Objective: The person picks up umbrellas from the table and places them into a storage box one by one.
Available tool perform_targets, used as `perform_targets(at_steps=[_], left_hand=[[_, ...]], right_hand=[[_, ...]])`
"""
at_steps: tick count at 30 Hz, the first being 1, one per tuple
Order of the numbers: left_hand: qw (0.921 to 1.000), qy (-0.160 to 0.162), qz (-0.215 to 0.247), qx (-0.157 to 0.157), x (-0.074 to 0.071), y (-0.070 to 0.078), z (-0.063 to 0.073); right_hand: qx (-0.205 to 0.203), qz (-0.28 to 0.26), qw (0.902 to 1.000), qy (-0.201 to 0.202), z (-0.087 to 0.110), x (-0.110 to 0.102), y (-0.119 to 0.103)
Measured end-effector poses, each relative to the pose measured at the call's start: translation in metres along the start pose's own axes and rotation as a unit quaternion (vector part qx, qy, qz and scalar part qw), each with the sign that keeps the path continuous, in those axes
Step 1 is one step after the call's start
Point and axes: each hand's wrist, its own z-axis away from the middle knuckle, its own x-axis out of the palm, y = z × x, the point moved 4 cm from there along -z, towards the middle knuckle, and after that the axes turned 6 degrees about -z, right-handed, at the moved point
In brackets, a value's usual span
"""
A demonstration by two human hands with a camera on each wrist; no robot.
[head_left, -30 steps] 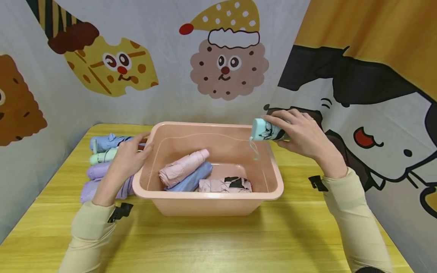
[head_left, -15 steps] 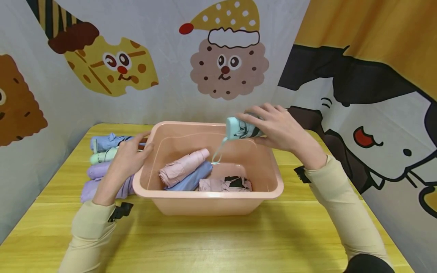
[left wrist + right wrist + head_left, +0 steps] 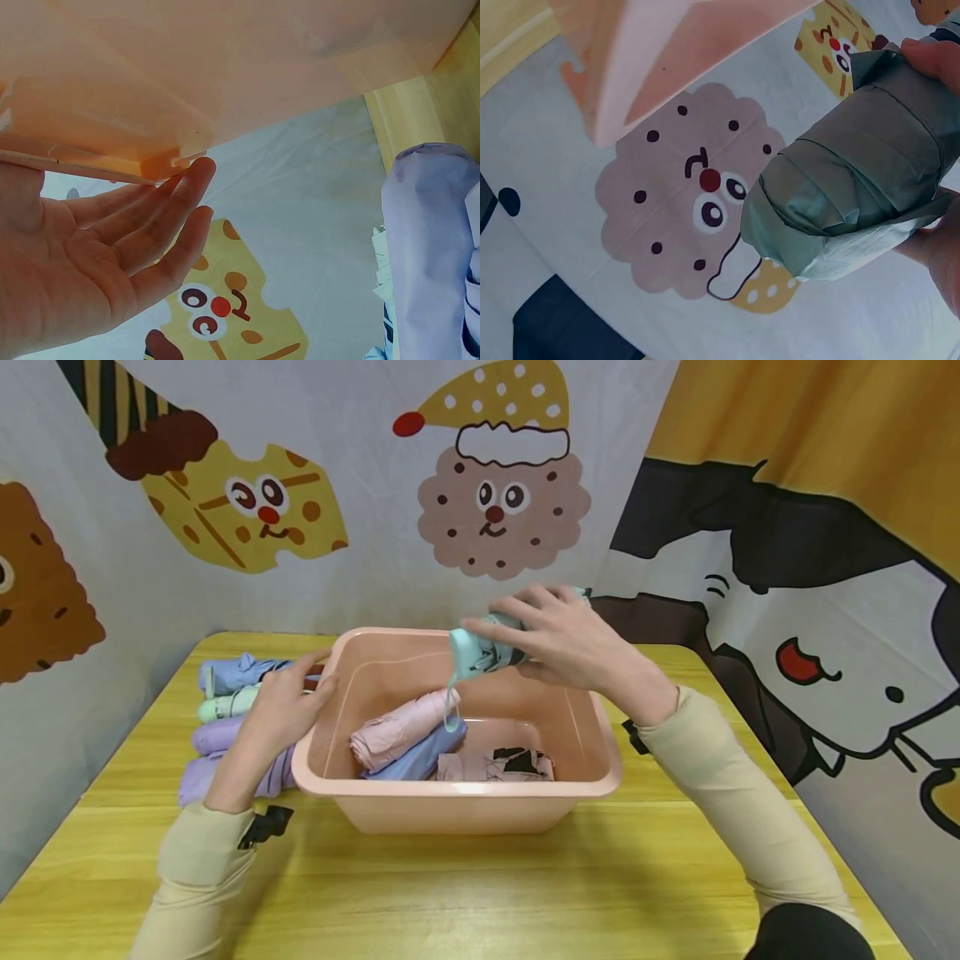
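My right hand (image 3: 558, 635) grips a folded light-blue umbrella (image 3: 483, 647) with dark patterning, above the back of a peach plastic basin (image 3: 465, 810). Its wrist loop hangs from the pale cap into the basin. The right wrist view shows the folded grey-green canopy end (image 3: 847, 180), fingers around it. My left hand (image 3: 281, 706) holds the basin's left rim, the thumb over it and the fingers outside beneath the lip (image 3: 112, 247). Inside the basin lie a pink folded umbrella (image 3: 401, 727), a blue one (image 3: 423, 752) and a pale pink one with black print (image 3: 495, 766).
Left of the basin, partly behind my left arm, several folded umbrellas lie in a row: blue (image 3: 236, 672), mint green (image 3: 225, 704) and purple (image 3: 213, 735). A patterned cloth backdrop (image 3: 375, 593) rises behind the wooden table (image 3: 450, 893).
My right hand has carried the light-blue umbrella leftward from the basin's right rim to over its back middle. My left hand has stayed on the rim.
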Motion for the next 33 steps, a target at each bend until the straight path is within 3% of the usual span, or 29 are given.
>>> perform_targets(at_steps=[12,18,29,33], left_hand=[[1.0,0.002,0.0,-0.001,0.001,-0.001,0.0],[1.0,0.002,-0.001,-0.002,0.001,-0.001,0.0],[1.0,0.007,0.006,0.0,0.001,-0.001,0.0],[0.9999,0.006,0.012,-0.002,0.002,-0.002,-0.001]], right_hand=[[-0.059,0.04,0.9974,-0.011,-0.025,0.012,-0.016],[-0.089,0.054,0.9945,0.003,-0.037,0.016,-0.025],[-0.098,0.033,0.9943,-0.027,-0.055,0.038,-0.046],[-0.111,0.039,0.993,-0.013,-0.058,0.048,-0.055]])
